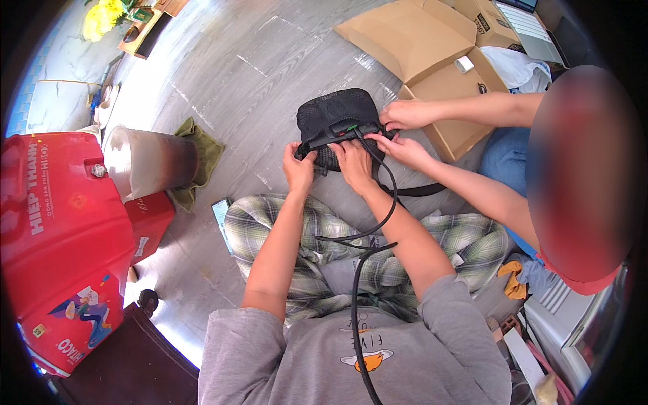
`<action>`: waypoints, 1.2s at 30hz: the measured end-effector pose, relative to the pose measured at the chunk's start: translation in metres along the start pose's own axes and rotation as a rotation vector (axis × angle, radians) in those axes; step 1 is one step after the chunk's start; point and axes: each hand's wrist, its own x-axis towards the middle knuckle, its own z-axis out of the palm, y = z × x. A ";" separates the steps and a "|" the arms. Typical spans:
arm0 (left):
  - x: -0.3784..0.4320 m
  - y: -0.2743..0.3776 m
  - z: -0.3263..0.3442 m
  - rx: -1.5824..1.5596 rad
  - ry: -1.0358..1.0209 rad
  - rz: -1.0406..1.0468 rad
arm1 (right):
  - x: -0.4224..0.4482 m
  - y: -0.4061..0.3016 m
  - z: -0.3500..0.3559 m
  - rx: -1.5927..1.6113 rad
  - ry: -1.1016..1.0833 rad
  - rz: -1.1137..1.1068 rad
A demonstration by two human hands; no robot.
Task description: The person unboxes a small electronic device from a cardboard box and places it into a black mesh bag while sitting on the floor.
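A black mesh bag [336, 106] rests on the floor in front of my crossed legs. At its near left corner, my left hand [299, 169] pinches the edge by a dark strap end. The fingers of my right hand [354, 163] grip the bag's near edge, just below a dark device [340, 132] with red and green spots. From that device a black cable [390, 202] loops over my lap and up my shirt. Another person's two hands [404, 114] touch the bag's right end, where a black strap [417, 191] trails away. The inside of the bag is mostly hidden.
A co-worker sits at right beside an open cardboard box [445, 96] holding a small white item [463, 64]. On the left stand a red cooler box [66, 228], a translucent bucket [152, 159] and a green cloth [205, 157]. A phone [221, 217] lies by my left knee.
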 end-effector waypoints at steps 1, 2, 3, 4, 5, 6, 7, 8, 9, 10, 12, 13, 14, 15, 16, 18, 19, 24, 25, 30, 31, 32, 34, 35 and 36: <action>0.001 0.003 0.001 -0.081 -0.024 -0.042 | 0.003 -0.001 0.000 -0.016 -0.005 0.036; 0.002 0.006 0.001 -0.163 -0.048 -0.083 | 0.007 -0.002 -0.001 -0.032 -0.010 0.072; 0.004 0.009 0.001 -0.246 -0.066 -0.124 | 0.009 -0.004 -0.001 -0.047 -0.017 0.102; 0.005 0.012 0.001 -0.289 -0.068 -0.139 | 0.011 -0.007 0.000 -0.061 -0.022 0.117; 0.008 0.014 0.002 -0.333 -0.070 -0.153 | 0.013 -0.009 0.001 -0.076 -0.026 0.132; 0.011 0.013 0.000 -0.374 -0.069 -0.167 | 0.014 -0.012 0.003 -0.087 -0.033 0.147; 0.014 0.012 -0.002 -0.407 -0.071 -0.200 | 0.014 -0.014 0.004 -0.074 -0.042 0.159; 0.018 0.010 -0.005 -0.441 -0.074 -0.231 | 0.013 -0.017 0.006 -0.061 -0.052 0.171; 0.019 0.011 -0.003 -0.476 -0.085 -0.266 | 0.013 -0.014 0.007 -0.054 -0.057 0.189; 0.019 0.010 -0.002 -0.484 -0.093 -0.267 | 0.014 -0.011 0.009 -0.023 -0.037 0.205; 0.016 0.009 0.003 -0.498 -0.112 -0.271 | 0.012 -0.004 0.012 0.039 0.005 0.240; 0.016 0.008 0.005 -0.498 -0.138 -0.286 | 0.012 0.001 0.014 0.079 0.019 0.262; 0.016 0.007 0.008 -0.498 -0.165 -0.301 | 0.013 0.006 0.016 0.119 0.035 0.285; 0.017 0.002 0.005 -0.496 -0.180 -0.313 | 0.013 0.003 0.017 0.166 0.043 0.300; 0.018 -0.004 0.002 -0.513 -0.216 -0.317 | 0.012 0.002 0.017 0.190 0.042 0.317; 0.021 -0.008 -0.002 -0.547 -0.295 -0.327 | 0.012 -0.001 0.015 0.235 0.043 0.356; 0.020 -0.008 0.000 -0.569 -0.271 -0.325 | 0.011 -0.002 0.014 0.248 0.045 0.372; -0.002 0.007 0.025 -0.699 -0.172 -0.288 | 0.009 -0.005 0.011 0.212 0.098 0.437; -0.005 0.010 0.026 -0.712 -0.168 -0.291 | 0.009 -0.005 0.010 0.237 0.117 0.431; -0.011 0.011 0.031 -0.762 -0.083 -0.304 | 0.015 -0.001 0.011 0.284 0.172 0.380; -0.010 0.008 0.031 -0.730 -0.054 -0.272 | 0.016 0.001 0.012 0.411 0.133 0.462; -0.009 0.005 0.031 -0.697 -0.026 -0.240 | 0.016 0.003 0.013 0.538 0.092 0.543; -0.006 0.001 0.030 -0.601 0.035 -0.199 | 0.017 -0.002 0.013 0.749 0.012 0.675; -0.005 -0.001 0.030 -0.536 0.063 -0.188 | 0.019 -0.004 0.013 1.000 -0.001 0.762; -0.006 -0.005 0.027 -0.468 0.094 -0.181 | 0.019 -0.009 0.013 1.252 -0.022 0.852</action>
